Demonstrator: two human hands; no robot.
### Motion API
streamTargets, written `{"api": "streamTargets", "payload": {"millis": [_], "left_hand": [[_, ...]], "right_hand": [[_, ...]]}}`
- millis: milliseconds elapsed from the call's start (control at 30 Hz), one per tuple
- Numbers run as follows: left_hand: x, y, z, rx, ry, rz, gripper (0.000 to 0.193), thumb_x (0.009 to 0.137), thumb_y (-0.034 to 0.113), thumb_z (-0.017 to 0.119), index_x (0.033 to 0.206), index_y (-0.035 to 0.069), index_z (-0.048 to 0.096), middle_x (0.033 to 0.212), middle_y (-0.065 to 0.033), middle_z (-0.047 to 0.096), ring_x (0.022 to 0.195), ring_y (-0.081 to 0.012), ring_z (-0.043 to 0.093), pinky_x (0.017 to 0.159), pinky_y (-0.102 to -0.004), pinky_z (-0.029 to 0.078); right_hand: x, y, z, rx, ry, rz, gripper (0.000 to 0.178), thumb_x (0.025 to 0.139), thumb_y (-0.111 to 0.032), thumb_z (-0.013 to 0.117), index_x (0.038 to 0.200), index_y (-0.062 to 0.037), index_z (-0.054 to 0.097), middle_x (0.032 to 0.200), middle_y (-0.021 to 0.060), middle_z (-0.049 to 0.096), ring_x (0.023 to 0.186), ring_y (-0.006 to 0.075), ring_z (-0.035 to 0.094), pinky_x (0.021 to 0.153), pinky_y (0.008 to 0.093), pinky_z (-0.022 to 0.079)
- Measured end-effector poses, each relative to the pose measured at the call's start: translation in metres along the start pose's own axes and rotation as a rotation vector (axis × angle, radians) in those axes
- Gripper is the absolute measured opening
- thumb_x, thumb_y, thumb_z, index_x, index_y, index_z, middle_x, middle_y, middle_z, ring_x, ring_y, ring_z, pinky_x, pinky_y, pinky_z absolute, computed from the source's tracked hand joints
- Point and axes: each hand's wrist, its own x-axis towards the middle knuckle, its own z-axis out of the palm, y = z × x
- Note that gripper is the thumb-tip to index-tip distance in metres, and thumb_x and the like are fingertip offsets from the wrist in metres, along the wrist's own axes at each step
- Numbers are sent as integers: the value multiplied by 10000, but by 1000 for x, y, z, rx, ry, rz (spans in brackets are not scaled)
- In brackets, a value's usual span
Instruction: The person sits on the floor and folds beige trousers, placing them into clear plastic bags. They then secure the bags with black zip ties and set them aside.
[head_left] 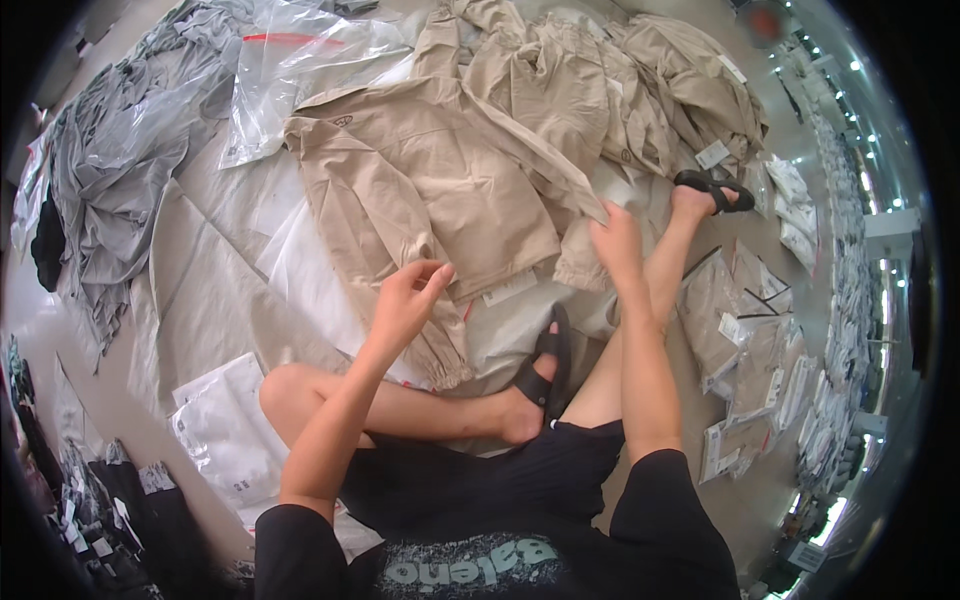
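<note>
A beige jacket (470, 185) lies spread out in front of me, creased, with a small dark emblem near its upper left. My right hand (617, 245) is closed around the edge of its right side, which is pulled taut and lifted toward me. Over the sleeve on the left hovers my left hand (408, 300), its fingers loosely bent and the thumb near the index finger; nothing shows between them. That sleeve's gathered cuff (445, 370) reaches down toward my bent leg. A white tag (510, 289) sticks out under the jacket's lower edge.
More beige garments (560, 85) are heaped behind the jacket. A clear plastic bag (290, 90) with a red strip lies beside grey garments (130, 170) at the left. Bagged beige clothes (750, 370) lie on the right. White packages (225, 430) rest by my left knee. My sandaled feet flank the jacket.
</note>
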Motion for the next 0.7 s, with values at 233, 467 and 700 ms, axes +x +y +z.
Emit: {"api": "streamTargets", "payload": {"millis": [233, 467, 700], "left_hand": [[13, 57, 21, -731, -228, -363, 500, 1051, 487, 660, 1324, 70, 693, 1264, -96, 717, 1168, -174, 686, 947, -324, 586], [20, 93, -83, -933, -47, -402, 453, 947, 349, 749, 1265, 31, 694, 1109, -135, 746, 927, -305, 752, 870, -451, 662], [-59, 186, -156, 181, 4, -344, 659, 1047, 558, 677, 1362, -20, 650, 1191, -94, 737, 1132, -173, 697, 1015, -350, 554]], "right_hand": [[-74, -133, -14, 861, -690, 20, 710, 941, -340, 806, 1519, -5, 564, 1291, 216, 719, 1151, 376, 716, 1009, 467, 564], [-56, -65, 82, 287, -115, -22, 739, 909, -315, 799, 1541, -41, 529, 1298, 174, 665, 1120, 343, 699, 924, 440, 587], [-115, -129, 154, 56, -286, -473, 663, 919, -236, 700, 1558, -155, 544, 1190, 157, 645, 1089, 364, 681, 914, 484, 585]]}}
